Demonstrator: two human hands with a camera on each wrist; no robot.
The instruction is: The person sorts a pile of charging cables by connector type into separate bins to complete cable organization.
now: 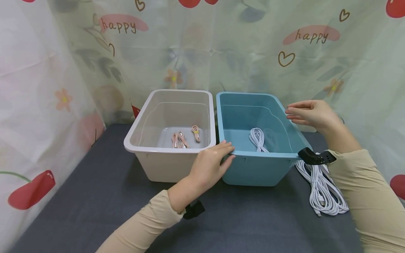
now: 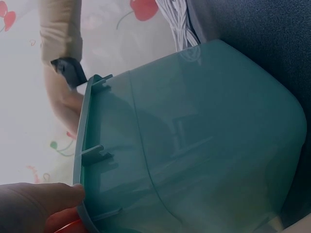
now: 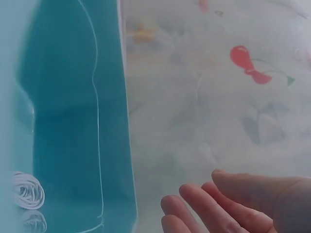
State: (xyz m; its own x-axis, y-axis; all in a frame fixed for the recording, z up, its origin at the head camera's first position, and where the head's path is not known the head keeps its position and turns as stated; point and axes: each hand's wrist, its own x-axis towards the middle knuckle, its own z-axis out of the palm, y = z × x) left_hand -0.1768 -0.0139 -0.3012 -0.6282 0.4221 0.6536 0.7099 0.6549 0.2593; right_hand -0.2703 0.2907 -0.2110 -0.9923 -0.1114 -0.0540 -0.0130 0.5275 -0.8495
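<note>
My left hand [image 1: 211, 164] rests on the near left corner of the blue bin [image 1: 257, 170], its fingers stretched over the rim. Its thumb [image 2: 63, 196] touches the rim's edge in the left wrist view. Held in the air by the bin's right rim, my right hand [image 1: 311, 114] has extended fingers and nothing in its grasp. A coiled white cable [image 1: 257, 138] lies on the blue bin's floor. Beside it stands a beige bin [image 1: 167, 165] with small bundles of pinkish cable [image 1: 179, 140], one [image 1: 195, 133] wrapped with a yellow tie.
Several coiled white cables [image 1: 326, 195] lie on the dark tablecloth [image 1: 95, 211] right of the blue bin, partly behind my right sleeve. A patterned curtain [image 1: 202, 63] hangs close behind both bins and along the sides.
</note>
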